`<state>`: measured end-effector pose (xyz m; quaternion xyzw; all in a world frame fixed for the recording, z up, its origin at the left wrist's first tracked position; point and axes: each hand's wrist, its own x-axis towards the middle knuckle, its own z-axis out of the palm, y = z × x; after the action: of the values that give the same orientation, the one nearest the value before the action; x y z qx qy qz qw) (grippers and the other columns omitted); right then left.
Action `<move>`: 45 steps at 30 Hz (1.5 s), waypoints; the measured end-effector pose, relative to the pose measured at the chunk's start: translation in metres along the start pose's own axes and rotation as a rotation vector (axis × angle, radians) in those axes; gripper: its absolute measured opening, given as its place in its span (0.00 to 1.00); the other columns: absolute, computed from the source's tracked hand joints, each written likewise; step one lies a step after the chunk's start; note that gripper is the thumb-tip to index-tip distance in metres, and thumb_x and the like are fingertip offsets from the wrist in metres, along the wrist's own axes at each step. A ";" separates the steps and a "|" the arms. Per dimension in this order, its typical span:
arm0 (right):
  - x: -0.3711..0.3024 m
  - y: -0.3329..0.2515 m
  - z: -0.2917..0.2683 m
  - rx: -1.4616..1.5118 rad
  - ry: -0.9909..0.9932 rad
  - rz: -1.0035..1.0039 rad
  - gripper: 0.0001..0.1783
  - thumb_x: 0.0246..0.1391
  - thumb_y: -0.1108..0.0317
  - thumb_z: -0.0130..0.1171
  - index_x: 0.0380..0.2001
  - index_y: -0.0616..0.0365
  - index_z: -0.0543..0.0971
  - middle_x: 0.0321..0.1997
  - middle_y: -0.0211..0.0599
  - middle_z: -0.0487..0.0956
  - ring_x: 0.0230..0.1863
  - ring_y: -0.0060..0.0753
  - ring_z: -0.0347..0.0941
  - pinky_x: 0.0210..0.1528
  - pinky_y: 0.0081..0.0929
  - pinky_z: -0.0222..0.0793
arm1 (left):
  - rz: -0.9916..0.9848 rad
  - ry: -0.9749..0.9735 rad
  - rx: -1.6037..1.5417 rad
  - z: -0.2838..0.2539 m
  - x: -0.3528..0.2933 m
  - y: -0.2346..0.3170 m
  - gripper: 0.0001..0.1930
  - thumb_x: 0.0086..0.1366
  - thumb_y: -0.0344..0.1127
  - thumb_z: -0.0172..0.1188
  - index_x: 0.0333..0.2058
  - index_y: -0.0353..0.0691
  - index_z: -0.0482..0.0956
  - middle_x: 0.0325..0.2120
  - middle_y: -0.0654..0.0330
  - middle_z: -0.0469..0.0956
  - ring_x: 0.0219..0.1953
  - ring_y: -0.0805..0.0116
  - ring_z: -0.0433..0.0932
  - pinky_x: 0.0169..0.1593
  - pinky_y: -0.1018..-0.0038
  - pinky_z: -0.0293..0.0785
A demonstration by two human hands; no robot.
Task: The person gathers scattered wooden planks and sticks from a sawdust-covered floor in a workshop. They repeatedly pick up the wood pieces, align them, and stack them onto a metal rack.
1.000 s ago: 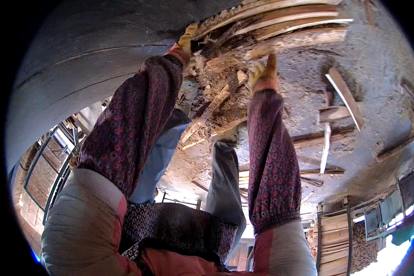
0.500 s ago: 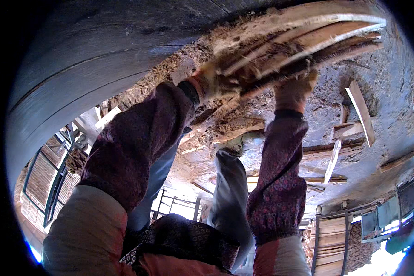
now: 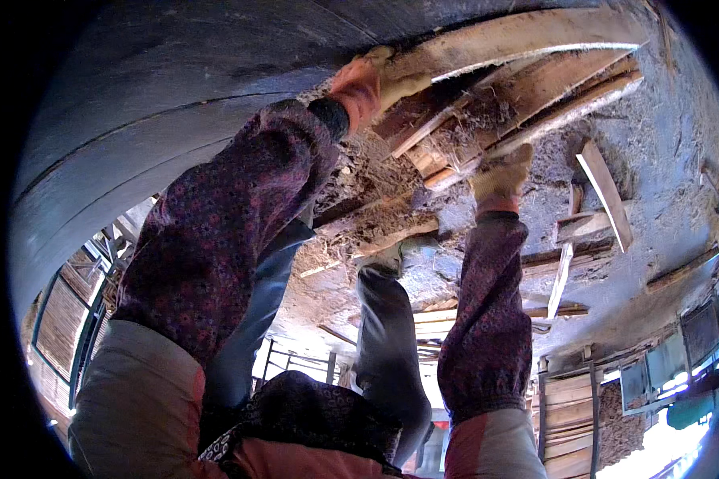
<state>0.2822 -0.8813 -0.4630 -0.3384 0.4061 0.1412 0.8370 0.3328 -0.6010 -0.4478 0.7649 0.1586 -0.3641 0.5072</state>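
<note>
Wood slabs lie ahead of and between the two hands, fanned side by side, running from near the left hand out to the upper right of my head view. From my remote post I note a long curved plank uppermost, along the edge of a broad dark panel. I cannot tell whether the slabs rest wholly on the ground or are partly raised.

Left hand, in an orange-and-yellow glove, is closed around the near end of the curved plank, digits to either side of it. Right hand, gloved likewise, is against the lowest slab near its close end; I cannot tell how far its fingers close, as the grip side is hidden.

Shredded bark litters the ground under and beside the left hand, with more shreds caught among the slabs. To the right of the right hand, well apart, I log a narrow slat leaning over a short board, a pale sliver just below. Stacked timber stands at lower right.
</note>
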 end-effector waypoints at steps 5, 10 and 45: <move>0.015 0.014 -0.010 0.084 0.019 -0.006 0.35 0.64 0.38 0.47 0.63 0.51 0.70 0.62 0.40 0.75 0.57 0.49 0.73 0.60 0.52 0.72 | -0.006 -0.281 0.058 0.030 0.029 -0.015 0.39 0.67 0.63 0.56 0.69 0.47 0.63 0.64 0.49 0.69 0.62 0.46 0.72 0.63 0.57 0.67; 0.002 0.001 0.014 0.297 -0.058 0.050 0.32 0.62 0.39 0.48 0.57 0.52 0.76 0.55 0.39 0.79 0.54 0.47 0.76 0.58 0.52 0.74 | -0.015 -0.276 0.003 0.038 0.033 -0.019 0.37 0.67 0.61 0.56 0.68 0.46 0.64 0.63 0.50 0.71 0.60 0.47 0.73 0.62 0.57 0.68; -0.293 0.009 0.136 0.433 -0.048 0.429 0.27 0.66 0.49 0.56 0.61 0.52 0.74 0.60 0.34 0.78 0.55 0.36 0.77 0.55 0.35 0.78 | -0.624 -0.623 -1.190 -0.093 -0.289 0.168 0.23 0.68 0.47 0.59 0.57 0.41 0.74 0.52 0.52 0.79 0.50 0.55 0.80 0.58 0.59 0.75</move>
<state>0.1725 -0.7714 -0.1802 -0.0552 0.4692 0.2330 0.8500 0.2748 -0.5544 -0.1084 0.1412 0.3880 -0.5439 0.7306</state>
